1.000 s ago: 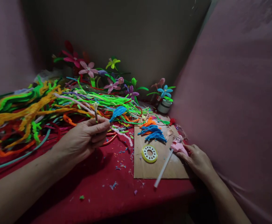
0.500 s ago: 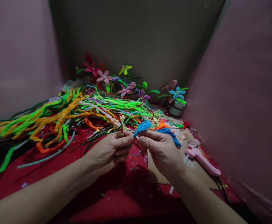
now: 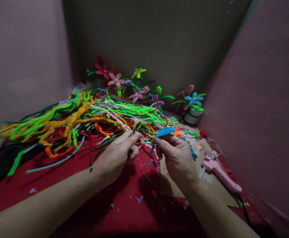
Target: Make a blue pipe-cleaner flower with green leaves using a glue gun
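My left hand (image 3: 117,155) pinches a short stem with a pale tufted tip (image 3: 135,124) above the red table. My right hand (image 3: 177,157) is closed on a blue pipe-cleaner petal (image 3: 164,132), held just right of the stem. The two pieces are a little apart. A big heap of green, orange, yellow and white pipe cleaners (image 3: 79,115) lies behind my hands.
Finished pipe-cleaner flowers (image 3: 136,94) stand at the back, one blue flower in a small jar (image 3: 192,115). A pink glue gun (image 3: 220,172) lies on a cardboard sheet (image 3: 169,188) at the right. Fabric walls close in both sides. Small scraps dot the red cloth (image 3: 124,205).
My right hand left the glue gun, came over to my left hand and took the blue petal off the stem. The view has shifted left, so everything sits further right.
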{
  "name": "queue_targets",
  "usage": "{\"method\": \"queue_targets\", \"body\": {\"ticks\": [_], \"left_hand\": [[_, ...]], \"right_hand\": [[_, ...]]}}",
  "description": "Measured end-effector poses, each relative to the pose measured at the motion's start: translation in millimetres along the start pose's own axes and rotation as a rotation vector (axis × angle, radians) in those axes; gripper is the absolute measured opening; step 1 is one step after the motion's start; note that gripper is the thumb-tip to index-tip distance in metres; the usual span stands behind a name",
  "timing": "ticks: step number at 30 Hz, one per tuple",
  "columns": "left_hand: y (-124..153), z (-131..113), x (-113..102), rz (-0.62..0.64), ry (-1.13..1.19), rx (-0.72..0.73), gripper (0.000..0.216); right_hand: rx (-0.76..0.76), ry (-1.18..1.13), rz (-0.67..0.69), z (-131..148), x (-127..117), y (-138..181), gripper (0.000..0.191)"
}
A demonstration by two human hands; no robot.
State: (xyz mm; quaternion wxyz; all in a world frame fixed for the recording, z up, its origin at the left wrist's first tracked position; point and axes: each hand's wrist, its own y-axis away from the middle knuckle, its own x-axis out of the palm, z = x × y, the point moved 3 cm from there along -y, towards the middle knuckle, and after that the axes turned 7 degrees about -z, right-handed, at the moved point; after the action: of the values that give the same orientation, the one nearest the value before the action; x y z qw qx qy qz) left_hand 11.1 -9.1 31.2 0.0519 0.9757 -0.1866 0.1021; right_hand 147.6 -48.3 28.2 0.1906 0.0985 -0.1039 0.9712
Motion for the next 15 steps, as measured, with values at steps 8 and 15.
{"method": "queue_targets", "body": {"ticks": [8, 15], "left_hand": [[3.1, -0.7, -1.6, -0.04, -0.147, 0.093, 0.022], [1.8, 4.7, -3.7, 0.006, -0.144, 0.112, 0.024]], "right_hand": [[-0.035, 0.029, 0.018, -7.3, 4.6, 4.0, 0.012], [-0.04, -0.019, 0.003, -9.0, 4.5, 4.5, 0.012]]}}
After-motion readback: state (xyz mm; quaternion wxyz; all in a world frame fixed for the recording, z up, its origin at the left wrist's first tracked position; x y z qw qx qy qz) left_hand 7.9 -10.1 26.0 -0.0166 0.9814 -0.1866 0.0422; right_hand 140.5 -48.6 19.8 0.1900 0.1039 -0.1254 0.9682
